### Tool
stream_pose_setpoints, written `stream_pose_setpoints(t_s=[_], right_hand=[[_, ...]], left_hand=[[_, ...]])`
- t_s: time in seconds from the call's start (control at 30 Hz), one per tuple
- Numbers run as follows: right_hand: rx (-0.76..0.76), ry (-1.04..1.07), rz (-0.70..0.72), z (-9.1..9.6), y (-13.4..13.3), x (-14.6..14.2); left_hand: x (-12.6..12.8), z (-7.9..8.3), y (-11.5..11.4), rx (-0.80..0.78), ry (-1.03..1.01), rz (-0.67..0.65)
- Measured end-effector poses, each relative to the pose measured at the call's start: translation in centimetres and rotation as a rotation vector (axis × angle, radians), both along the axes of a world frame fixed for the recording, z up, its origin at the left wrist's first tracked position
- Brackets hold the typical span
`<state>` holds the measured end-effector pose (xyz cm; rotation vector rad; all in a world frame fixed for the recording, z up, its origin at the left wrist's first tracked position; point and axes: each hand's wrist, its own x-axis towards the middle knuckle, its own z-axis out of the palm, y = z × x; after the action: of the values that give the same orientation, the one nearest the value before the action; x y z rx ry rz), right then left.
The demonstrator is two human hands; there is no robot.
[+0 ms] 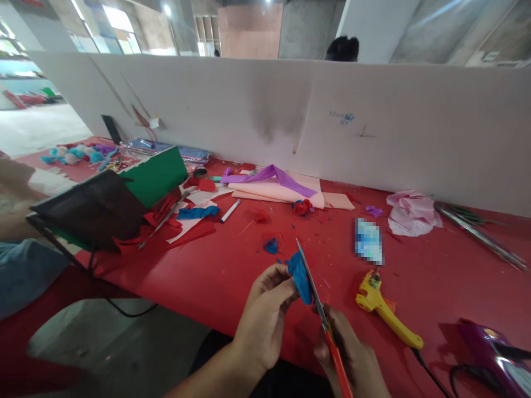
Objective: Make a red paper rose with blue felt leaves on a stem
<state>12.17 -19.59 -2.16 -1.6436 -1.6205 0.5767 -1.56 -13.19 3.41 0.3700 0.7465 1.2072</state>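
The left hand (265, 320) held a piece of blue paper (299, 276) up above the near edge of the red surface (224, 271), its fingers pinching the paper's left side. The right hand (352, 359) gripped a pair of scissors (316, 301) by the orange-red handles, fingers curled tight around them. The blades pointed up and away and lay against the right edge of the blue paper; whether they were parted could not be told.

A small blue scrap (271, 246) lay on the surface just beyond the hands. A yellow glue gun (385, 309) rested to the right, near the right hand, its cord trailing toward the near edge. Farther back were a white marker (230, 211), a red paper flower (302, 207), a purple strip (269, 177) draped over peach sheets (265, 190), and crumpled pink tissue (412, 213). A green board (155, 177) leaned at the far left.
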Motion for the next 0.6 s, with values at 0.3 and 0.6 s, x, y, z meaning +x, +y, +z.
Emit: stream_pose_setpoints(t_s=[0.3, 0.6], right_hand=[[-0.127, -0.131, 0.015, 0.4, 1.3, 1.4], [-0.266, -0.67, -0.048, 0.5, 8.6, 1.3]], left_hand=[[-1.7, -0.9, 1.3, 0.027, 0.183, 0.011], [-3.9, -2.9, 4.2, 0.142, 0.503, 0.003]])
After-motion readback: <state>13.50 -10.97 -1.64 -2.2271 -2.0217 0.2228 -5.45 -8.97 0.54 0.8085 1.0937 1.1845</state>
